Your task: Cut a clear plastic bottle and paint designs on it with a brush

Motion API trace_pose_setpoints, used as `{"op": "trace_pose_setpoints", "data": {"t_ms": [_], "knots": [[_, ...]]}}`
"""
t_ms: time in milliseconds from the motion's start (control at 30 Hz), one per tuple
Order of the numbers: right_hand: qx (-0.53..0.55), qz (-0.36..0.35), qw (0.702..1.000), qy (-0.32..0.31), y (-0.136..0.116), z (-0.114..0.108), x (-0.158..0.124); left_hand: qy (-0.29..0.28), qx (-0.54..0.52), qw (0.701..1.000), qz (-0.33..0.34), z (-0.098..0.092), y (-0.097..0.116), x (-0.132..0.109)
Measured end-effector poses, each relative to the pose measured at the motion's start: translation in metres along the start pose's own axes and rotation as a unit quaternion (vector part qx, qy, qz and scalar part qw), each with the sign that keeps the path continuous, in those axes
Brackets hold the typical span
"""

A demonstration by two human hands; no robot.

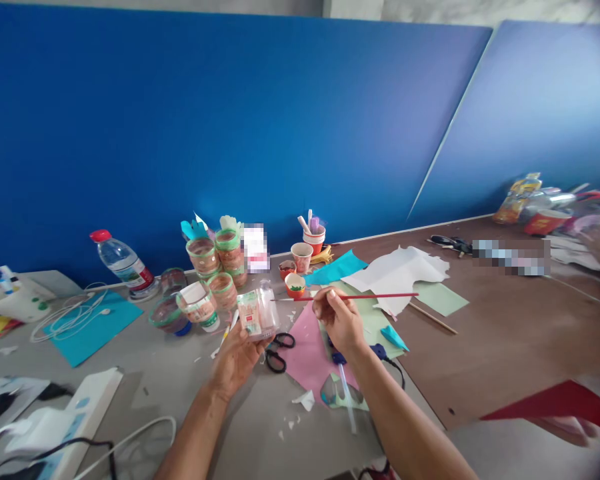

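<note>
My left hand (pixel 237 367) is wrapped round the lower part of a small clear plastic bottle (pixel 267 313) with a pale green and white label, held tilted above the grey table. My right hand (pixel 341 320) pinches a thin paintbrush (pixel 380 295) with a red handle. The brush lies almost level, its tip pointing left, close to the bottle's side; I cannot tell whether they touch. Black-handled scissors (pixel 276 361) lie just right of my left hand. Beneath my right hand are pink paper (pixel 305 347) and a blue glue gun (pixel 339 358), partly hidden, with a clear stick.
Painted cups (pixel 229 250) stand stacked left of centre, near a red-capped water bottle (pixel 125 263). Small paint cups (pixel 295 285) sit behind the brush. White paper (pixel 405 267) lies to the right. A power strip (pixel 87 413) with cables occupies the front left. Another person's hand (pixel 565 427) shows at right.
</note>
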State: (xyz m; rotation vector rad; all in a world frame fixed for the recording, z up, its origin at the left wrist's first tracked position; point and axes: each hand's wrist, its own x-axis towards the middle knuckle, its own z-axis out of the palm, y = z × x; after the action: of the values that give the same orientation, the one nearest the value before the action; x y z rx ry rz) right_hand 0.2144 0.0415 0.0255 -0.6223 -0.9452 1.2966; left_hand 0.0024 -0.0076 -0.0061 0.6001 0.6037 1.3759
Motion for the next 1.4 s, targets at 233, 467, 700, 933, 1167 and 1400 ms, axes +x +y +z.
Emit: {"op": "trace_pose_setpoints", "data": {"t_ms": [233,467,700,933,1167,1400], "knots": [[0.006,0.002,1.000,-0.021,0.001,-0.001,0.000,0.006,-0.057,0.998,-0.004,-0.007,0.000,0.001],[0.003,0.011,0.999,-0.042,0.000,-0.001,0.000,-0.010,-0.096,0.995,-0.012,-0.010,0.000,0.001],[0.008,0.017,0.999,-0.028,-0.001,-0.001,0.001,-0.042,-0.106,0.993,-0.026,-0.014,0.001,0.001],[0.019,0.008,1.000,-0.009,0.001,-0.001,0.001,-0.070,-0.113,0.990,-0.035,-0.016,0.001,0.001],[0.017,0.010,1.000,-0.012,-0.001,-0.002,0.001,-0.073,-0.111,0.990,-0.036,-0.016,0.002,0.001],[0.030,0.026,0.999,-0.034,0.000,-0.002,0.002,-0.109,-0.133,0.984,-0.038,-0.016,0.003,0.001]]}}
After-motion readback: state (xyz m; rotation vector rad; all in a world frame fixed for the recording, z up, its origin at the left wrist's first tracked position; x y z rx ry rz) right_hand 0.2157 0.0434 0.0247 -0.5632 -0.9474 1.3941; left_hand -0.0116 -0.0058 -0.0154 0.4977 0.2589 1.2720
